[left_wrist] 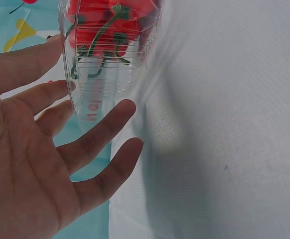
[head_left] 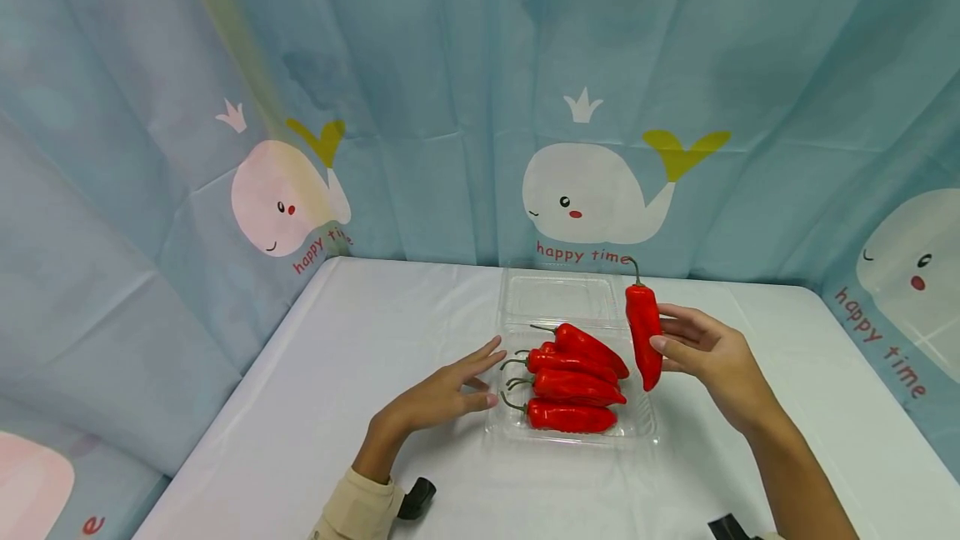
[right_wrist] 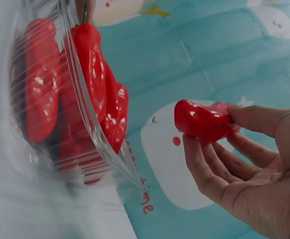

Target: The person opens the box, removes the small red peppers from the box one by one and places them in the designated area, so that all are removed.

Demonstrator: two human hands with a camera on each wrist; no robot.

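My right hand (head_left: 708,357) pinches a glossy red chili pepper (head_left: 643,338) between thumb and fingers, upright with its green stem at the top. It is held at the right side of a clear plastic box (head_left: 637,432). In the right wrist view the same pepper (right_wrist: 205,121) is seen end-on in the fingertips. Several more red peppers (head_left: 573,387) lie stacked in the box, stems to the left. My left hand (head_left: 442,394) is beside the box's left wall, fingers spread and holding nothing. The left wrist view shows its fingertips right at the clear wall (left_wrist: 68,64).
The box's clear lid (head_left: 558,298) lies folded back behind it. A white cloth covers the table (head_left: 300,440). Blue curtains (head_left: 435,107) printed with whales hang along the table's back and sides. Black wrist straps (head_left: 417,498) show near the front edge.
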